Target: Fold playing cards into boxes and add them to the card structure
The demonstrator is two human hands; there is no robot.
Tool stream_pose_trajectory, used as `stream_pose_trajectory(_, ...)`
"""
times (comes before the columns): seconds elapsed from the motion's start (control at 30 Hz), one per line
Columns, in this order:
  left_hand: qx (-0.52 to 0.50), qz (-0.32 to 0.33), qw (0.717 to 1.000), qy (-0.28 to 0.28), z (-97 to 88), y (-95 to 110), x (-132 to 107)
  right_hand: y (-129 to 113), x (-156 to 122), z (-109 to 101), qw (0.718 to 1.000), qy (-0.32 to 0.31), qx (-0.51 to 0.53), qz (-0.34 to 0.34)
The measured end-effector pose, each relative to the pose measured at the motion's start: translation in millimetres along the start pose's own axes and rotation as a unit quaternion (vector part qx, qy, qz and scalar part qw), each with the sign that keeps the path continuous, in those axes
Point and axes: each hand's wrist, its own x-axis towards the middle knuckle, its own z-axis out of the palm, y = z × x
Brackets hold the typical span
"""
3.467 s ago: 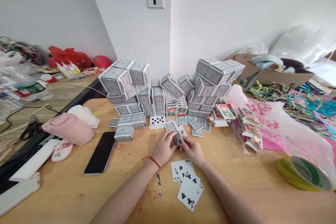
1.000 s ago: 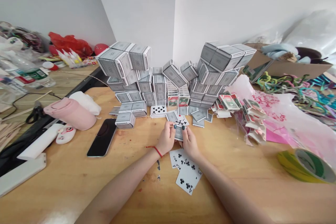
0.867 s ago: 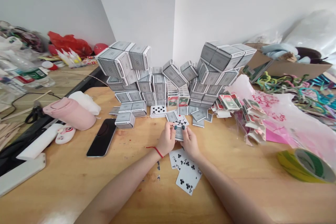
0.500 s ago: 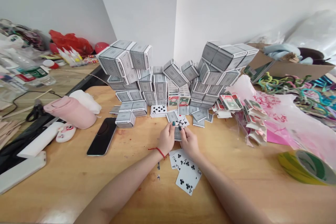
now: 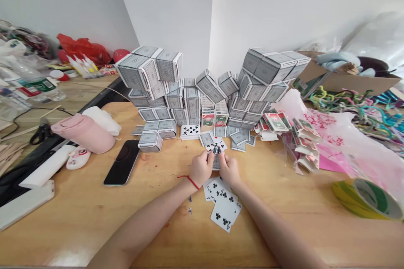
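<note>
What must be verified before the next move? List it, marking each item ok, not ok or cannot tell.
1. Grip of left hand on small grey-patterned paper card: ok, thumb against it.
2. Grip of right hand on the same card: ok, thumb beside the left one.
3. Held card's underside: cannot tell, hidden from this view.
4. White club-suit playing cards squared up: not ok, they overlap askew.
5. Flat black rectangular phone clear of left hand: ok, apart.
6. Yellow-and-green round tape roll clear of right hand: ok, apart.

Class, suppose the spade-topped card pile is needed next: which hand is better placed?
Likely the left hand: the pile lies nearer to it than to the right hand. Both hold a card.
</note>
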Motion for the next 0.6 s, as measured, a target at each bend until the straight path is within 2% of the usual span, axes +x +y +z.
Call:
stream_pose_trajectory(0.17, -0.008, 0.035, 0.999, -0.007, -0.9, 1, 1, -7, 1, -2, 0.992, -0.05, 0.105, 0.055)
stream_pose_trajectory(0.27, -0.038, 0.044, 0.998, -0.017, -1.9, -1, 4, -12, 0, -4, 0.986, -0.066, 0.125, 0.086)
stream_pose_trajectory(0.43, -0.112, 0.008, 0.993, -0.039, -4.3, -5, 7, -9, -4, -4, 0.998, -0.053, 0.019, 0.012)
stream_pose_trajectory(0.6, -0.155, -0.054, 0.986, 0.005, -2.4, -9, 9, -6, -6, -3, 0.991, -0.129, -0.005, -0.02)
